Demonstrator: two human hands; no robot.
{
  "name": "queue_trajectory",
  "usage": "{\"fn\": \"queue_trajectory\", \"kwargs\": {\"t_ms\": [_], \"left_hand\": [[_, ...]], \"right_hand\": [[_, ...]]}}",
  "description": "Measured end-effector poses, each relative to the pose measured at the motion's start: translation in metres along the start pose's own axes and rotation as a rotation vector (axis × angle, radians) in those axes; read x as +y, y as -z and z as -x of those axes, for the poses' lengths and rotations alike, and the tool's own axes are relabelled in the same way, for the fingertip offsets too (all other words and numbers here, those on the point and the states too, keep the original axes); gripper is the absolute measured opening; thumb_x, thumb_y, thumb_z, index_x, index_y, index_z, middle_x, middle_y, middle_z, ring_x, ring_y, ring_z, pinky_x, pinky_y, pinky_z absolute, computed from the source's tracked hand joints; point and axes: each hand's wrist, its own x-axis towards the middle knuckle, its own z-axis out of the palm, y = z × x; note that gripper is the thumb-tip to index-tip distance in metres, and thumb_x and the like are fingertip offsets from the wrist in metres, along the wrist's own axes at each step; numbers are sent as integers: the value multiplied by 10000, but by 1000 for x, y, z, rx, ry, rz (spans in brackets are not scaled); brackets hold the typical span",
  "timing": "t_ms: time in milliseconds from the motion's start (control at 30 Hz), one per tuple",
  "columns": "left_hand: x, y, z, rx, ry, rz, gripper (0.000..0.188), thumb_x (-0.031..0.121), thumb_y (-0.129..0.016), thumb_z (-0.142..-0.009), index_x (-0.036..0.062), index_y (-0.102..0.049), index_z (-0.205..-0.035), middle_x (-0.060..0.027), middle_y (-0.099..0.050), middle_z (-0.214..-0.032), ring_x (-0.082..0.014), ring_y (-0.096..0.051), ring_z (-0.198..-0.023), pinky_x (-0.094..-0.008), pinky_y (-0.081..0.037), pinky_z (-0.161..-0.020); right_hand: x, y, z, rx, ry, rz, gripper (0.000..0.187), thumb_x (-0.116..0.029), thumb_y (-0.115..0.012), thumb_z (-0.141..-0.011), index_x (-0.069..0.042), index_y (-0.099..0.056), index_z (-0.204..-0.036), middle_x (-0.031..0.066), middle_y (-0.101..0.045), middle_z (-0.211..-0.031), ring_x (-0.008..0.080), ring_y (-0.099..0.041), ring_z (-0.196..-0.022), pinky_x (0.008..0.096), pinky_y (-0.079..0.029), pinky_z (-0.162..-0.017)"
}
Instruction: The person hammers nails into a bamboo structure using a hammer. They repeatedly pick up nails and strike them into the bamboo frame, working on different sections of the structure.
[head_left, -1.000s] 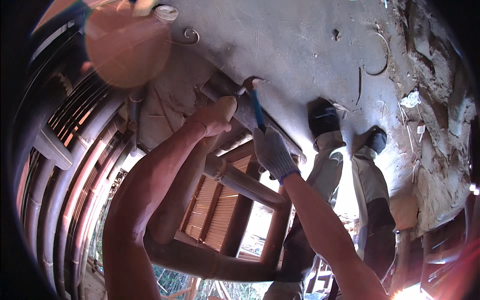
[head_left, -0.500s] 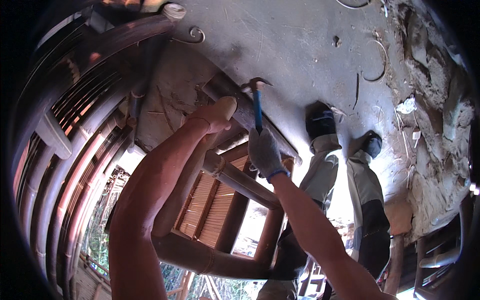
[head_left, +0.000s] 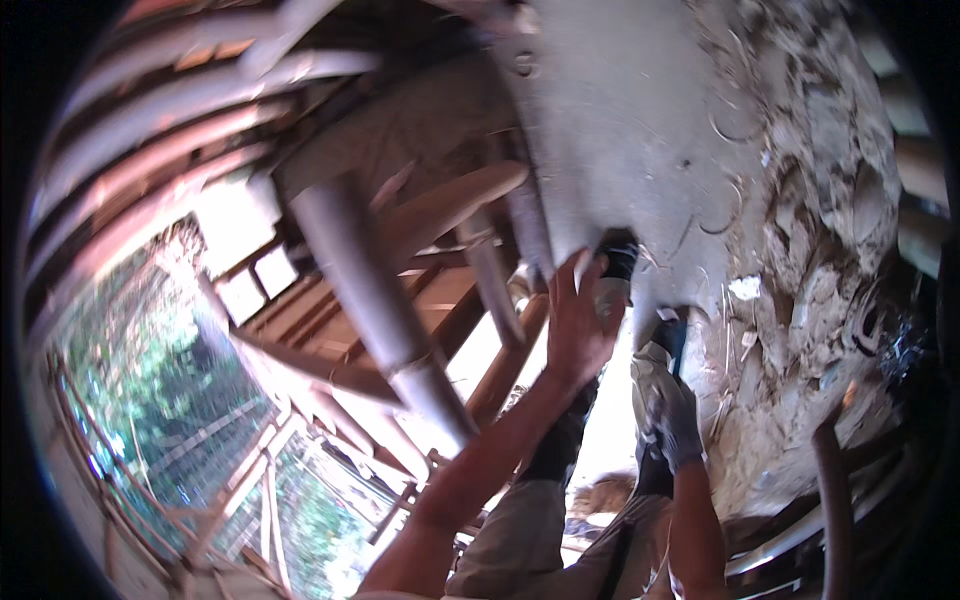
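My bare left hand (head_left: 580, 335) is raised in front of the bamboo frame, fingers spread, holding nothing. Beside my lower leg, my gloved right hand (head_left: 675, 425) is closed round a hammer; motion blurs its blue handle (head_left: 682, 345), and the head is hard to make out. A pale bamboo piece with a slanted, rounded end (head_left: 500, 182) lies across the frame, apart from both hands. The frame itself has thick dark bamboo poles (head_left: 350, 270) and a slatted panel (head_left: 400, 310).
A concrete floor (head_left: 610, 120) meets a rough stone wall (head_left: 810, 240) on the right. Curled strips and scraps lie along it. My shoes (head_left: 618, 255) stand beside the frame. Bamboo railings (head_left: 235, 490) and greenery are at lower left, more bamboo poles (head_left: 190, 110) at upper left.
My left hand has let go of the pale bamboo piece and moved right, opening. My right hand has dropped down and right with the hammer. The whole view has turned.
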Motion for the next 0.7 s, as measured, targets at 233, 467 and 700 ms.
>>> {"fn": "queue_trajectory", "kwargs": {"t_ms": [233, 467, 700], "left_hand": [[-11, 125, 166, 667, 427, -248, 895, 330, -855, -734, -14, -358, -1395, -259, -429, -1339, -457, -423, -1209, -597, -337, -1019], [-165, 58, 246, 670, 253, 7, 528, 300, -774, -799, 44, -489, -1162, -136, -582, -919, -271, -574, -839, -444, -498, -743], [-128, 64, 230, 315, 808, -37, 868, 447, -905, -497, 99, -558, -1212, -105, -698, -961, -278, -703, -788, -454, -585, -709]], "right_hand": [[41, 121, 175, 63, -66, 182, 334, -308, -545, -975, -173, -455, -683, -25, -374, -479, 120, -352, -346, 309, -303, -337], [85, 173, 242, -35, 15, 341, 314, -301, -537, -973, -182, -452, -695, -41, -403, -531, 99, -394, -392, 299, -338, -372], [160, 207, 285, 119, -2, 274, 308, -267, -557, -996, -180, -480, -711, -63, -412, -561, 85, -387, -430, 302, -303, -413]]}}
